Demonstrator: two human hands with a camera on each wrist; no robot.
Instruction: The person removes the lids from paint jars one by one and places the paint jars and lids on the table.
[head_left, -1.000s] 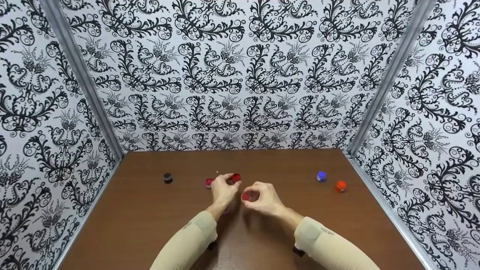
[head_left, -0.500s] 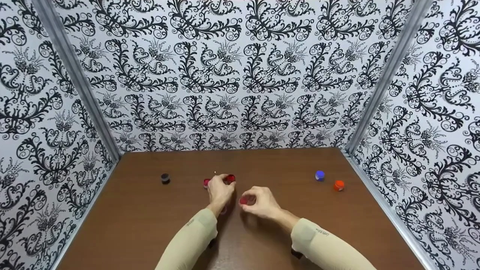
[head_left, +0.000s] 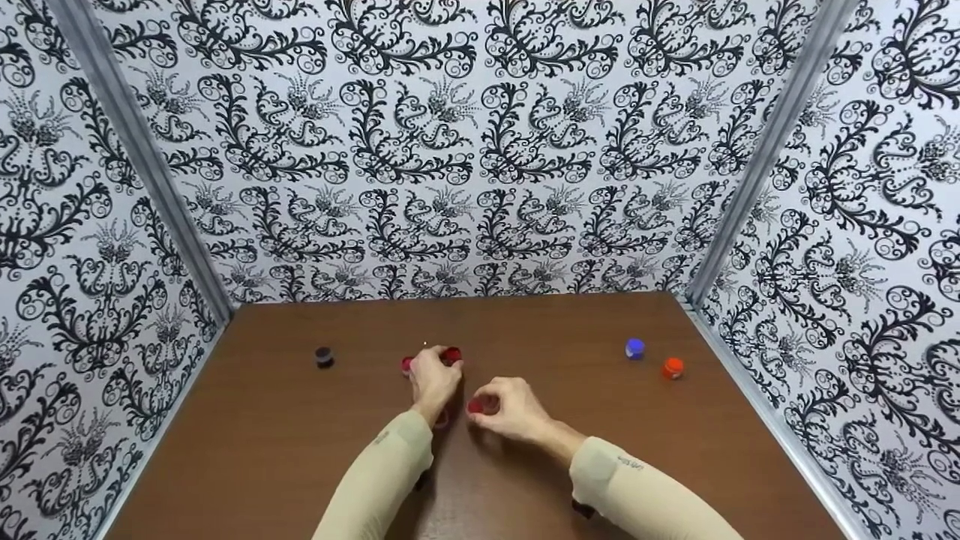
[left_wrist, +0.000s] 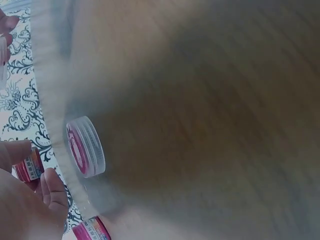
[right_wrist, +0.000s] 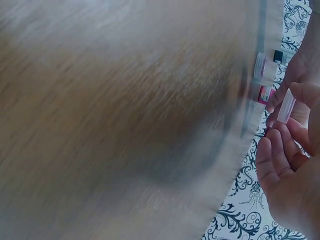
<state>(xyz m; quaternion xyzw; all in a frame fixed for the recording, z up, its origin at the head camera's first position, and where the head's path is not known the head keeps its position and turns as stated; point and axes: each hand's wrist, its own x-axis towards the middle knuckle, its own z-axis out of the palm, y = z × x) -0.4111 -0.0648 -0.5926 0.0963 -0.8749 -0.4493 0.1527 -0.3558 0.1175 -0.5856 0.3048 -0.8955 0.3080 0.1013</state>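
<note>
Sleeves, pale cream [head_left: 375, 465], run in from the near edge over the brown wood-grain table [head_left: 270, 472]. Next out: loose round clear-plastic lid with a pink face [left_wrist: 86, 146], on the table just beside the left wrist, partly covered in the head view.

Right hand [head_left: 514, 409]: thumb and fingertips pinch a thin round translucent lid with a red face [head_left: 475, 406], gap only the lid's width; remaining fingers loosely bent.

Left hand [head_left: 433, 375]: thumb and fingers curled around a small round red jar with a printed label [head_left: 451, 355], spread to the jar's width.

Key relation: red jar sits far and slightly left of the pinched lid, the two near but apart. Lid is tipped up on edge, its broad face roughly toward the left; left hand already has the jar, right hand is on the lid's right.

Farther: pink jar [head_left: 407, 365] just left of the left hand, orange jar [head_left: 673, 367] right, black-and-grey jar [head_left: 324, 357] left, blue jar [head_left: 635, 349] right. Black-and-white scroll-patterned wall [head_left: 450, 187] behind.

Unclear: jar's mouth mostly behind fingers; can't tell whether its base touches the table. Label print unreadable.
</note>
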